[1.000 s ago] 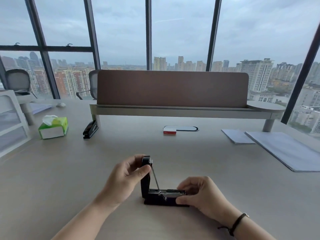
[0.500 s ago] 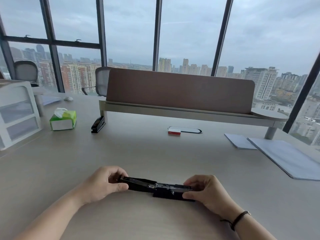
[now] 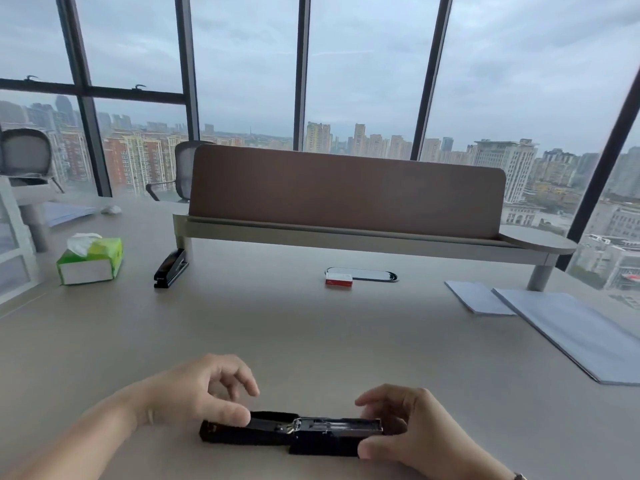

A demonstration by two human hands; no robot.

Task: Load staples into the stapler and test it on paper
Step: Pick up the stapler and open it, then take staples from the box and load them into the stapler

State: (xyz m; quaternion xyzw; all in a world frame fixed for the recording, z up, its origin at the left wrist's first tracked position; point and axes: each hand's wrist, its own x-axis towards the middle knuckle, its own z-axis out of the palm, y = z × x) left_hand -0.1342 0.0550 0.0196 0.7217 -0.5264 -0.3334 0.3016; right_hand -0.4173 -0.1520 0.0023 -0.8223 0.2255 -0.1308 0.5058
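Observation:
A black stapler point(image 3: 294, 434) lies folded out flat on the desk near me, its metal staple channel facing up. My left hand point(image 3: 204, 393) hovers over its left half with fingers spread; only the thumb rests on the flipped-back cover. My right hand point(image 3: 412, 427) grips the right end of the base between thumb and fingers. A small red and white staple box point(image 3: 338, 279) sits far back at the desk's middle. White paper sheets point(image 3: 575, 327) lie at the right.
A second black stapler point(image 3: 171, 268) lies at the back left beside a green tissue box point(image 3: 90, 259). A brown divider screen point(image 3: 346, 192) on a raised shelf crosses the back. White drawers point(image 3: 10, 244) stand at the far left.
The stapler's cover went from upright to folded flat to the left. My left hand then let go of it and spread its fingers. The right hand stayed on the base.

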